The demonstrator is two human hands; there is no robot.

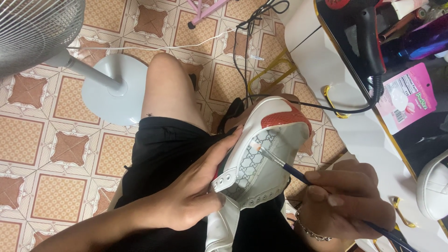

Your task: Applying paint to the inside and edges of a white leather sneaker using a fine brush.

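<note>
A white sneaker (268, 154) with a red heel patch and a grey patterned side panel rests on my lap. My left hand (196, 186) grips its side and tongue area, holding it steady. My right hand (347, 200) pinches a thin blue-handled paintbrush (289, 169). The brush tip touches the patterned panel near a small orange spot (256, 147).
A standing fan with a round white base (114, 88) is on the tiled floor to the left. Black cables (242, 56) trail across the floor. At right, a white table (336, 79) holds a black hair dryer (368, 42), a pink packet (408, 95) and another white shoe (434, 186).
</note>
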